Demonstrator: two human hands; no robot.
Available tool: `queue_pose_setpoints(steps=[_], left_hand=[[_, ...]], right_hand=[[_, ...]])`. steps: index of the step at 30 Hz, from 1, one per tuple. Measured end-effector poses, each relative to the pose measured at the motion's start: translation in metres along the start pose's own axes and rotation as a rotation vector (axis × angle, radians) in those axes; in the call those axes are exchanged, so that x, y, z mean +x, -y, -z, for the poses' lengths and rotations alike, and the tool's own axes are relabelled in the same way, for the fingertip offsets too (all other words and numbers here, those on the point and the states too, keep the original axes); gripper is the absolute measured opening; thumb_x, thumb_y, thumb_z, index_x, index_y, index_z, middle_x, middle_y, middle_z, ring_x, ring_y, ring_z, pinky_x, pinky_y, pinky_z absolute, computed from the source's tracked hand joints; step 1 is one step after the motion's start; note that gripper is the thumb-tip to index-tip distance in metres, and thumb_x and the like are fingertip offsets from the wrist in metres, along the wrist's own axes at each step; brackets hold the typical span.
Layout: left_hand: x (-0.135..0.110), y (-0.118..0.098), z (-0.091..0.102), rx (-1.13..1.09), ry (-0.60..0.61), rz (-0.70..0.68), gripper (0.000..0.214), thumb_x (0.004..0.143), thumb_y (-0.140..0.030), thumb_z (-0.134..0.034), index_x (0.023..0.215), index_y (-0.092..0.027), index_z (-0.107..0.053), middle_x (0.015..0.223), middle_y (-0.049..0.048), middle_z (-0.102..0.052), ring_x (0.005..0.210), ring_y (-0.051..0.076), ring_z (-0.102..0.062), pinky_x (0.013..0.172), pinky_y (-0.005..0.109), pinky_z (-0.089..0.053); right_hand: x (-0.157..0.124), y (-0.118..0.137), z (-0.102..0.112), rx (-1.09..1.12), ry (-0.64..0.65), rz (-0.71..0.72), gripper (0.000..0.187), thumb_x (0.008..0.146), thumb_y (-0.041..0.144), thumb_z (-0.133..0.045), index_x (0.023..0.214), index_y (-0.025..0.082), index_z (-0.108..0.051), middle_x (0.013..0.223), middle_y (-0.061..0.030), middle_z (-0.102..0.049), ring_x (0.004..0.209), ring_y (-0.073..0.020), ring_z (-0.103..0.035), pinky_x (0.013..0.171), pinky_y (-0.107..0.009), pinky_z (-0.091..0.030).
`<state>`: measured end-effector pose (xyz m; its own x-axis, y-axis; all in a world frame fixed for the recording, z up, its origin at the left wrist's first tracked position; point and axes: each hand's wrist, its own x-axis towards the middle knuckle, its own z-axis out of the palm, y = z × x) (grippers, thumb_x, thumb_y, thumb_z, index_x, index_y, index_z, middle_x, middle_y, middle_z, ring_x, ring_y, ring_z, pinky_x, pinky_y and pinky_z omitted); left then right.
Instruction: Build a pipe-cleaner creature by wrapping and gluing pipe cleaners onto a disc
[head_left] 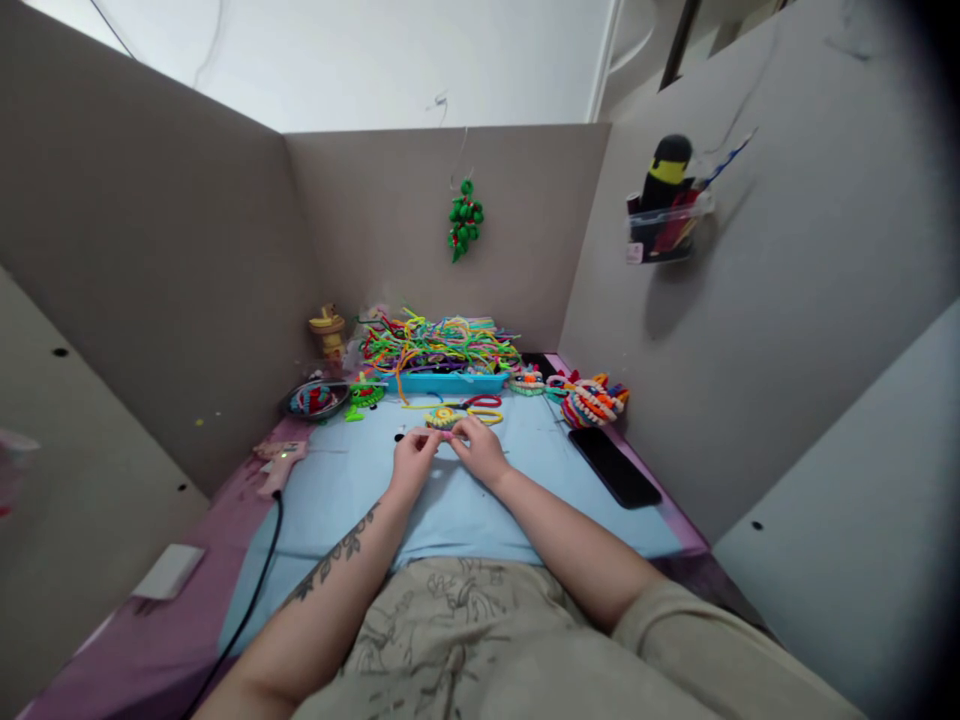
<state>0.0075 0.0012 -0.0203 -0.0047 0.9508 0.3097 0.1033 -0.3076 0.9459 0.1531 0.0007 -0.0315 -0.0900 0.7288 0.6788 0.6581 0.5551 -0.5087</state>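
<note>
My left hand (413, 464) and my right hand (481, 452) meet over the blue cloth, fingertips pinched together. Between them is a small pink piece (448, 436), mostly covered by the fingers; its kind is too small to make out. Just beyond the fingertips lies a yellow and grey fuzzy craft piece (444, 417). Beside it rest scissors with red and yellow handles (486, 408). A small black object (399, 437) sits left of my left hand.
A blue tray (450, 383) heaped with colourful pipe cleaners (442, 342) stands at the back. At left are a pink glue gun (282, 464) with a black cord and a bowl (315, 398). A black phone (615, 467) and orange-striped craft pieces (592, 402) lie right. Grey partitions enclose the table.
</note>
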Motion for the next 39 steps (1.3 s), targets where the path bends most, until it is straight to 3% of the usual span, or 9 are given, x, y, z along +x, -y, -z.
queue_pose_setpoints(steps=[7,14,20,25,32,39], left_hand=[[0.000,0.001,-0.001,0.031,-0.029,-0.087,0.019,0.073,-0.033,-0.060,0.077,-0.015,-0.063,0.076,0.0040,-0.065,0.069,0.015,-0.057,0.064,0.025,-0.042],[0.001,0.009,-0.001,0.041,-0.015,-0.139,0.017,0.074,-0.031,-0.058,0.080,-0.016,-0.061,0.076,0.0028,-0.063,0.066,0.013,-0.055,0.063,0.025,-0.043],[0.004,0.014,0.000,-0.026,-0.004,-0.050,0.025,0.072,-0.035,-0.061,0.086,-0.014,-0.064,0.083,0.0062,-0.066,0.075,0.016,-0.060,0.071,0.028,-0.046],[0.005,0.015,0.002,-0.008,-0.012,-0.007,0.023,0.070,-0.033,-0.062,0.082,-0.014,-0.065,0.073,0.0041,-0.066,0.067,0.015,-0.059,0.066,0.027,-0.046],[0.004,0.013,0.003,-0.012,0.005,0.019,0.030,0.071,-0.043,-0.061,0.076,-0.014,-0.065,0.062,0.0012,-0.062,0.057,0.013,-0.056,0.054,0.023,-0.043],[0.005,0.013,0.001,-0.056,-0.075,0.134,0.037,0.069,-0.050,-0.061,0.064,-0.013,-0.060,0.053,0.0006,-0.058,0.048,0.012,-0.055,0.047,0.022,-0.042]], right_hand=[[0.002,0.002,0.002,0.147,0.029,0.018,0.012,0.080,0.031,-0.056,0.084,0.019,-0.059,0.081,-0.0037,-0.057,0.076,-0.0163,-0.052,0.067,-0.027,-0.043],[0.002,0.001,0.001,0.172,0.024,-0.005,0.021,0.084,0.035,-0.054,0.071,0.019,-0.059,0.071,-0.0028,-0.057,0.071,-0.0154,-0.052,0.065,-0.027,-0.041],[0.004,0.001,0.005,0.202,-0.049,-0.044,0.019,0.083,0.032,-0.053,0.073,0.018,-0.060,0.073,-0.0023,-0.056,0.068,-0.0144,-0.051,0.063,-0.025,-0.042],[0.004,-0.002,0.005,0.182,-0.100,-0.062,0.015,0.083,0.029,-0.053,0.075,0.019,-0.060,0.076,-0.0024,-0.055,0.069,-0.0147,-0.051,0.063,-0.026,-0.043],[0.001,-0.004,0.003,0.059,-0.063,-0.032,0.011,0.084,0.027,-0.052,0.080,0.021,-0.061,0.083,-0.0039,-0.057,0.077,-0.0169,-0.054,0.069,-0.028,-0.044],[-0.001,-0.002,0.002,-0.072,-0.025,0.040,0.011,0.084,0.024,-0.052,0.079,0.021,-0.061,0.084,-0.0042,-0.057,0.077,-0.0169,-0.054,0.072,-0.027,-0.043]])
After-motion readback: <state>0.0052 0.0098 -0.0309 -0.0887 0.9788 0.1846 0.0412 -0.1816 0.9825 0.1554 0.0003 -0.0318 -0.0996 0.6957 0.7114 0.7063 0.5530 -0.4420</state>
